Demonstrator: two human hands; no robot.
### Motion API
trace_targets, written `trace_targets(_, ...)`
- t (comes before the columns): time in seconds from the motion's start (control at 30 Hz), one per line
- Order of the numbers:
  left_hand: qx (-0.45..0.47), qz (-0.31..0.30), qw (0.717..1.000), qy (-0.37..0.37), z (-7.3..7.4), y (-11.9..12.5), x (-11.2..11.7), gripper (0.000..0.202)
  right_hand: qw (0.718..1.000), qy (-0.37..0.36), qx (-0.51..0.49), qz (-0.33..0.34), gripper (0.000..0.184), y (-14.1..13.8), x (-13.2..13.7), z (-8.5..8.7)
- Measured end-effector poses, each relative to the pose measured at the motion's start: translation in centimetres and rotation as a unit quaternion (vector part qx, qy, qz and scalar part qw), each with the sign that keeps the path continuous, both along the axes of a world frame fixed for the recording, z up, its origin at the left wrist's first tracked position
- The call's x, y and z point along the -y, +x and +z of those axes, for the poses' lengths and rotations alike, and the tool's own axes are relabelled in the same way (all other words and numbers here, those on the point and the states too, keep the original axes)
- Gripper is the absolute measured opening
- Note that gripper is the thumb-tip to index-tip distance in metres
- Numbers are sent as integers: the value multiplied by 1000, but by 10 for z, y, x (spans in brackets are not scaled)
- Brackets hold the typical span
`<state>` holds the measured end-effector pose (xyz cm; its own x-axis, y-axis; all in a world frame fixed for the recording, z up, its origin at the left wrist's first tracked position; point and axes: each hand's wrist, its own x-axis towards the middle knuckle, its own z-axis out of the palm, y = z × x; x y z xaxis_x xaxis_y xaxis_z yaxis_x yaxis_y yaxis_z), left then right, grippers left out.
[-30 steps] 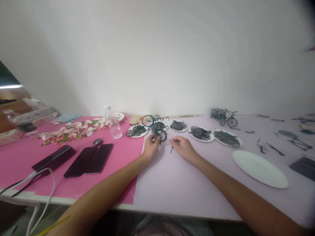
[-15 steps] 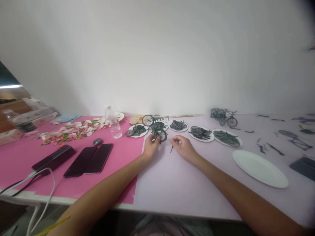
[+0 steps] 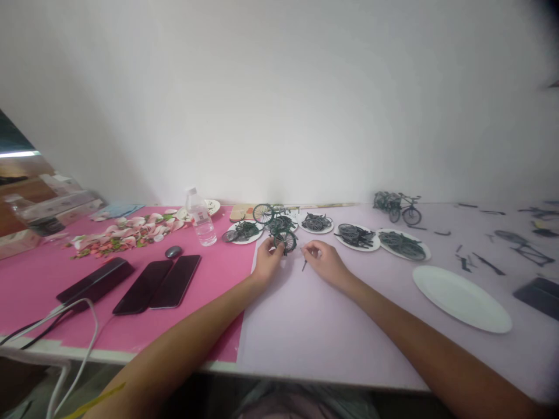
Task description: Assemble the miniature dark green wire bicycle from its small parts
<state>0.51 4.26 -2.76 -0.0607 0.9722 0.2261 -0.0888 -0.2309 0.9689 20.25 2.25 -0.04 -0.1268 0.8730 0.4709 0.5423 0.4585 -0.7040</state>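
Observation:
My left hand (image 3: 268,259) is closed round the lower wheel of a small dark green model bicycle (image 3: 276,228), which stands tilted above the pale mat. My right hand (image 3: 324,261) is pinched on a thin dark screwdriver (image 3: 304,265) whose tip points down at the mat, just right of the bicycle. Both hands rest near the far middle of the table. Several small white plates of dark bicycle parts (image 3: 357,237) lie in a row right behind my hands.
A water bottle (image 3: 201,217), a mouse (image 3: 173,251), three dark phones (image 3: 161,283) and pink petals (image 3: 126,231) lie on the pink mat at left. An empty white plate (image 3: 460,298) sits at right. A finished model bicycle (image 3: 404,210) and loose parts lie at the far right.
Nothing much has moved; my hands made only slight shifts around the model bicycle.

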Motion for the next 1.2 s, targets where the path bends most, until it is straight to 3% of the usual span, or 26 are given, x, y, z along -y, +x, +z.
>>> trace_targets(0.3, 6, -7, 1000, 0, -1, 0, -1, 38, 999, -31, -19, 17, 20, 0, 0, -2)
trace_targets(0.63, -15, -8, 1000, 15, 1, 0, 1, 32, 992, -47, 1, 118, 20, -5, 8, 3)
trace_targets(0.9, -25, -25, 999, 27, -4, -1, -2, 34, 993, -5, 34, 111, 17, -5, 9, 6)
trace_targets(1.2, -54, -85, 994, 47, -5, 0, -1, 33, 998, 35, 31, 51, 15, -5, 9, 11)
